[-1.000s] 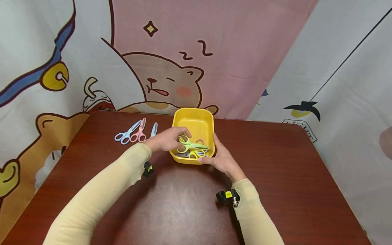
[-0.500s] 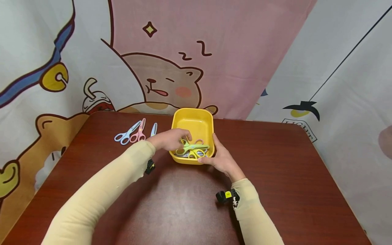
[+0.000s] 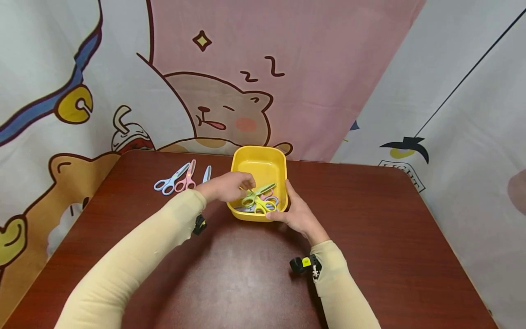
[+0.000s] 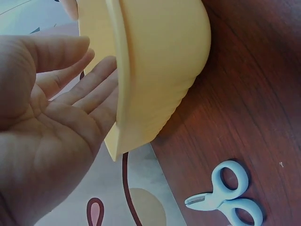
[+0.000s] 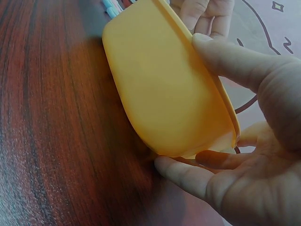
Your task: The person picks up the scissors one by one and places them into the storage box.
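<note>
My rectangular yellow plastic bin: tangle risk
My left hand is loose, my right hand grips it; overlapping light-green plastic scissors could snag if lifted.

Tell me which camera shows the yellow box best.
The head view: it shows the yellow box from above, open top and scissors inside. Both wrist views show mainly its outer side, cropped at the top; neither shows its contents.

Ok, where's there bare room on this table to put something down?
The table is bare right of the yellow box and right sleeve, and in front of the box, between that and the left sleeve. Crowded: beyond the left hand, where scissors lie, and the box's near end, holding more scissors.
</note>
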The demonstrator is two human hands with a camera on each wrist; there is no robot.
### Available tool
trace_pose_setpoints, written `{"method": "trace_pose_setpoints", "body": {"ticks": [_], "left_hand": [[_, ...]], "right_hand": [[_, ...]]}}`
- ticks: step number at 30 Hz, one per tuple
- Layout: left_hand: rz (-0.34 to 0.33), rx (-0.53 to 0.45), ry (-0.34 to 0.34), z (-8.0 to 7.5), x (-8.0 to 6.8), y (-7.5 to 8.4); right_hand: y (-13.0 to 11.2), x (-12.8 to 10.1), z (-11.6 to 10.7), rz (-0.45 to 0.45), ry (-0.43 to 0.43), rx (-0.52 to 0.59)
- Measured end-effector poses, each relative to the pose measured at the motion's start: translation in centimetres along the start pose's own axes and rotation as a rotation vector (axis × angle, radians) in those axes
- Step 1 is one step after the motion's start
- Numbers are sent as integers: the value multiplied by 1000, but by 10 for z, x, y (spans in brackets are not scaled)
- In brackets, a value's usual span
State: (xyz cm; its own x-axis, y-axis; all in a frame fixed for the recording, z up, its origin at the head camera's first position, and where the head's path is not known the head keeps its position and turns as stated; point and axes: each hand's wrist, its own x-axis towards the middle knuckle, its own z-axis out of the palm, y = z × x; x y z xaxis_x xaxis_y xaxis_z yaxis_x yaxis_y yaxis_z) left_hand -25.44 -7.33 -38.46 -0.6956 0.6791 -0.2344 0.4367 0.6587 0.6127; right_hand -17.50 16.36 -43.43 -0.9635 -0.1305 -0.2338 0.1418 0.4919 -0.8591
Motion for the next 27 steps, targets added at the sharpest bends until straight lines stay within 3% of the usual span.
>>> {"method": "trace_pose_setpoints", "body": {"ticks": [9, 20, 27], "left_hand": [[-44, -56, 87, -3, -10, -3], [-3, -119, 222, -7, -25, -16], [-6, -136, 269, -11, -36, -24]], "right_hand": [[-2, 1, 0, 6, -1, -9], [-2, 1, 2, 12, 5, -15], [-2, 1, 1, 4, 8, -12]]}}
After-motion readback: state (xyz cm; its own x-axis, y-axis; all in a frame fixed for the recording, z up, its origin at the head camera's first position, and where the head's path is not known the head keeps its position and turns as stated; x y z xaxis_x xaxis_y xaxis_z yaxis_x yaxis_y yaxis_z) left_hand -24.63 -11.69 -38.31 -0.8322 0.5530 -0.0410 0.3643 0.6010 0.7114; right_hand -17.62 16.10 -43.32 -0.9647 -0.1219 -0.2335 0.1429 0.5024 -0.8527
